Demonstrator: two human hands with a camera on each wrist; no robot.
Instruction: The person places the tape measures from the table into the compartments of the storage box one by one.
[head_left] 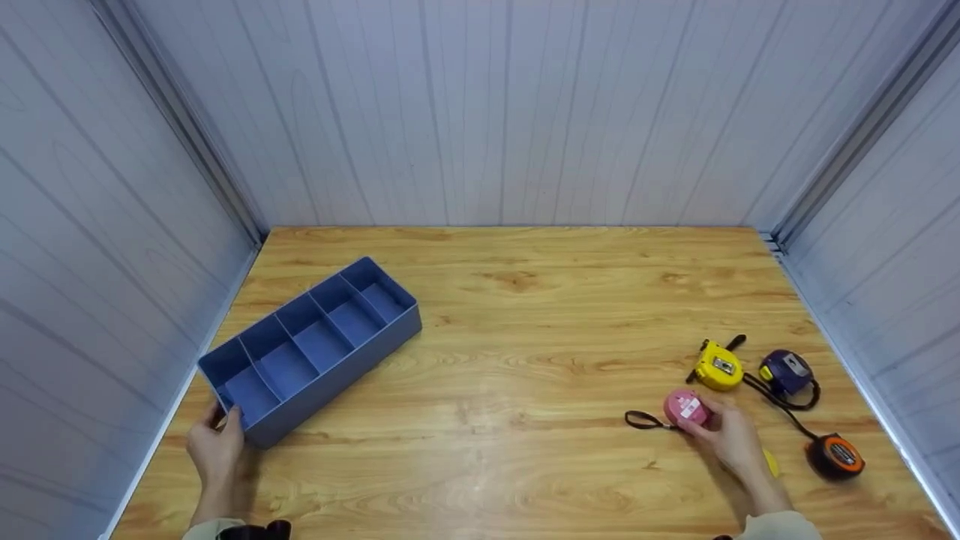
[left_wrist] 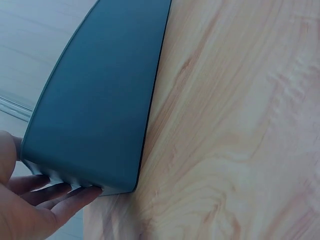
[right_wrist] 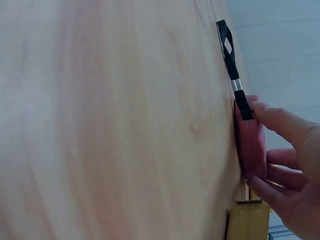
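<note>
Nearest us, the left hand (head_left: 216,448) grips a blue divided box (head_left: 345,371); the right hand (head_left: 731,435) holds a pink tape measure (head_left: 677,405).
At left we see the thumb at the rim and the fingers against the end wall of the box, which stands slantwise on the wood-grain table (head_left: 525,337). Toward the right, a black wrist strap (right_wrist: 243,106) extends from the pink tape measure, pinched between thumb and fingers. Just beyond lies a yellow tape measure (head_left: 716,371); we then find a yellow object (head_left: 771,463) mostly hidden by the right hand, a dark purple tape measure (head_left: 784,371) and an orange-and-black tape measure (head_left: 832,459).
</note>
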